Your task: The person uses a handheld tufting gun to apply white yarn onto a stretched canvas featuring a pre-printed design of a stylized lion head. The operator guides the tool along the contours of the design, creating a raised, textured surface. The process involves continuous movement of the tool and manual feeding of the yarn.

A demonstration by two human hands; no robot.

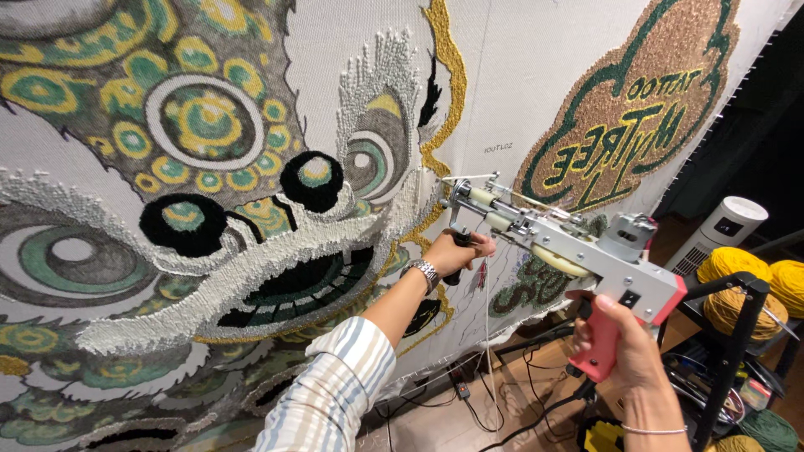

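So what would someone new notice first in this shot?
Probably the huge tufted lion-face rug filling the left of the cloth, all green, yellow and white yarn. Next, the grey and red tufting gun at centre right, its tip at the cloth, with the left hand on its front handle and the right hand on the red grip.

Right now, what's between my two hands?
In the head view, the silver tufting gun body spans from the left hand on its front handle to the right hand on the red grip.
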